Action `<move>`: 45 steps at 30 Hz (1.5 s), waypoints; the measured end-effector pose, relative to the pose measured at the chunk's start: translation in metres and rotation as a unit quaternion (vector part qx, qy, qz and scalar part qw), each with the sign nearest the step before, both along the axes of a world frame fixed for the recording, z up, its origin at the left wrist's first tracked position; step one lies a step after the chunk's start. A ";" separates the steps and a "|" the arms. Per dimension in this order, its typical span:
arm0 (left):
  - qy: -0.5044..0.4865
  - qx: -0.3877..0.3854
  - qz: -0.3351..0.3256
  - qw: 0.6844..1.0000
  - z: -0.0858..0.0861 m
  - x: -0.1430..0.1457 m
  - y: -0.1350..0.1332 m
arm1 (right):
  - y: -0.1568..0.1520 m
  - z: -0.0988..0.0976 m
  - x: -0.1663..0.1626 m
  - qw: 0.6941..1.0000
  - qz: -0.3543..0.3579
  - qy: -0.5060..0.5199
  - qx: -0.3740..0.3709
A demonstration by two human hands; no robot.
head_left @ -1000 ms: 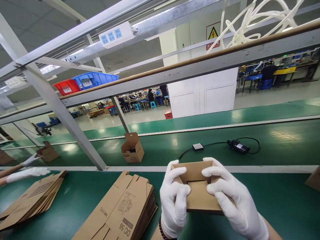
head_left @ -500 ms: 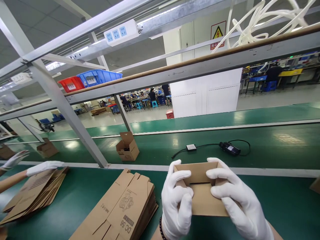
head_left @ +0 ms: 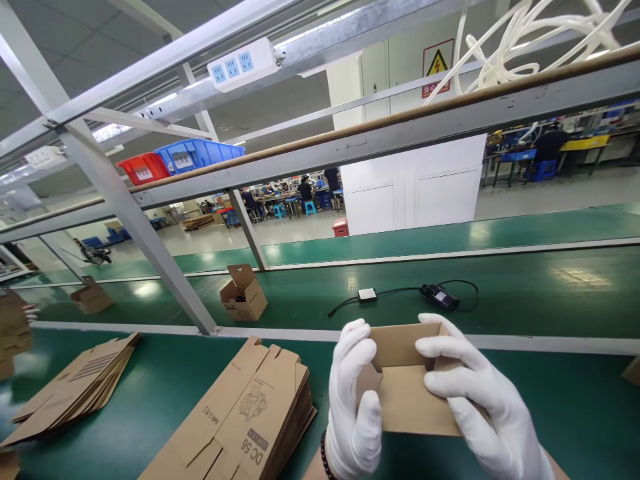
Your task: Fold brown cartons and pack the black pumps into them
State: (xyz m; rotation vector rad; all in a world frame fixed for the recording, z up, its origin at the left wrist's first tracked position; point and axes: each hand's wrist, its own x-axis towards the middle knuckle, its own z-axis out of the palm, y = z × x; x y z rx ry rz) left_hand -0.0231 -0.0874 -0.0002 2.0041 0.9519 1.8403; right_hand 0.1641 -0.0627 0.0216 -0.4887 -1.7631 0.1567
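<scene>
Our right hand (head_left: pixel 483 397) pinches the carton (head_left: pixel 415 400); our left hand (head_left: pixel 347 400), loosely curved, cups its left end; uneven squeezing could skew it.

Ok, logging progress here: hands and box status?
Left hand cupped at box; right hand gripping its right side. Box open, inside visible. Flattened cartons stacked left.

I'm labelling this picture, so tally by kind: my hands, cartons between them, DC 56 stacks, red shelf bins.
Hands (left hand, right hand): 2
Open carton: 1
DC 56 stack: 1
Red bin: 1
Total: 5
</scene>
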 end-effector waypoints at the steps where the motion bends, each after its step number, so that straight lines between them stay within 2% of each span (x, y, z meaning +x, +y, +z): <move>1: 0.000 -0.024 -0.010 1.000 0.002 0.000 -0.003 | 0.001 -0.001 0.000 1.000 -0.004 0.001 -0.004; 5: -0.005 -0.108 -0.047 0.993 0.010 -0.002 -0.009 | 0.005 -0.006 0.002 0.999 -0.016 0.019 -0.028; 9: 0.044 -0.149 -0.063 0.986 0.012 -0.006 -0.003 | 0.010 -0.010 0.004 0.999 -0.009 0.030 -0.021; 11: 0.034 -0.144 -0.084 0.985 0.011 -0.007 0.001 | 0.012 -0.010 0.005 0.999 -0.010 0.021 -0.023; 15: 0.013 -0.125 -0.070 0.990 0.012 -0.002 0.000 | 0.014 -0.009 0.007 0.999 -0.001 0.021 -0.042; 19: -0.020 -0.117 -0.087 0.989 0.014 0.003 -0.004 | 0.015 -0.011 0.007 0.997 0.040 0.035 -0.058; 21: -0.046 -0.108 -0.061 0.991 0.016 -0.002 -0.001 | 0.017 -0.013 0.006 0.992 0.065 0.077 -0.076; 23: -0.119 -0.104 -0.009 0.987 0.019 -0.015 0.006 | 0.022 -0.014 0.006 0.983 0.047 0.136 -0.111; 25: -0.242 -0.137 0.029 0.960 0.024 -0.032 0.015 | 0.031 -0.014 0.008 0.968 -0.002 0.178 -0.178; 27: -0.369 -0.189 0.036 0.909 0.029 -0.048 0.024 | 0.041 -0.013 0.010 0.942 -0.021 0.191 -0.276; 29: -0.458 -0.228 0.019 0.859 0.033 -0.060 0.031 | 0.048 -0.011 0.010 0.913 0.022 0.193 -0.358; 32: -0.529 -0.243 -0.014 0.813 0.037 -0.064 0.034 | 0.052 -0.007 0.006 0.879 0.134 0.163 -0.429; 35: -0.555 -0.255 -0.031 0.791 0.038 -0.059 0.033 | 0.053 -0.007 0.000 0.870 0.181 0.133 -0.439; 37: -0.561 -0.264 -0.036 0.784 0.038 -0.055 0.031 | 0.055 -0.012 -0.004 0.888 0.137 0.121 -0.422; 40: -0.563 -0.274 -0.037 0.779 0.039 -0.050 0.030 | 0.061 -0.022 -0.009 0.915 0.007 0.091 -0.392; 42: -0.563 -0.280 -0.033 0.777 0.041 -0.047 0.030 | 0.064 -0.026 -0.011 0.919 -0.067 0.088 -0.379; 44: -0.569 -0.285 -0.024 0.771 0.044 -0.046 0.031 | 0.065 -0.024 -0.009 0.918 -0.072 0.091 -0.380; 45: -0.573 -0.286 -0.021 0.768 0.045 -0.046 0.031 | 0.064 -0.022 -0.006 0.914 -0.037 0.083 -0.396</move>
